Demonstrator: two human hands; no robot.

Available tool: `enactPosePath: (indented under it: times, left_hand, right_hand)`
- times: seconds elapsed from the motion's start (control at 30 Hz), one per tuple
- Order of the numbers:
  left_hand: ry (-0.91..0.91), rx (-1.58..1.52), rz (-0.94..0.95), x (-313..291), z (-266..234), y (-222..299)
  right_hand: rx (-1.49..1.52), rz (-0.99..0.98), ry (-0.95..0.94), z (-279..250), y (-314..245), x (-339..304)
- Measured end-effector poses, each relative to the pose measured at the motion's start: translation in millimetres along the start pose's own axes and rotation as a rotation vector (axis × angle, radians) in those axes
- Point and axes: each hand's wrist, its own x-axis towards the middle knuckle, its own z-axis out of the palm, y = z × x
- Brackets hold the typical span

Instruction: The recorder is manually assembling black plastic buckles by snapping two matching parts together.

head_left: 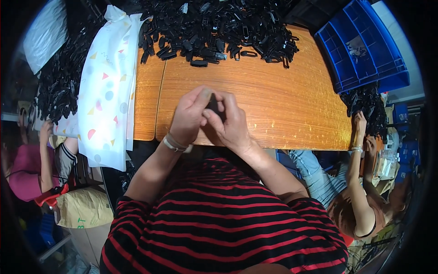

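Both hands (pixel 211 116) pinch a small black clip (pixel 213 106), long axis roughly upright.

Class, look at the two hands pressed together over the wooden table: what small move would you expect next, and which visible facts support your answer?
Probably a final squeeze, then setting it aside. Both the left hand and right hand pinch one small black plastic piece between the fingertips, above the wooden table. The heap of black clips lies further away, so neither hand is free to take another.
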Motion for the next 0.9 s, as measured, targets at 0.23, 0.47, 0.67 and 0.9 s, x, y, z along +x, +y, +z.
enactPosePath:
  times: [0.23,0.47,0.67,0.9]
  left_hand:
    - [0.221,0.415,-0.184,-114,-90,-17]
    - [0.772,0.455,-0.544,-252,-208,-58]
    - [1.009,1.237,-0.182,-303,-337,-169]
    - [-0.172,1.47,-0.642,-226,-171,-21]
  right_hand:
    - [-0.196,-0.102,-0.242,-17,41,49]
    - [-0.881,-0.002,-0.098,-52,97,145]
    - [-0.916,-0.109,-0.226,-39,84,150]
    - [-0.472,-0.109,-0.265,-69,88,105]
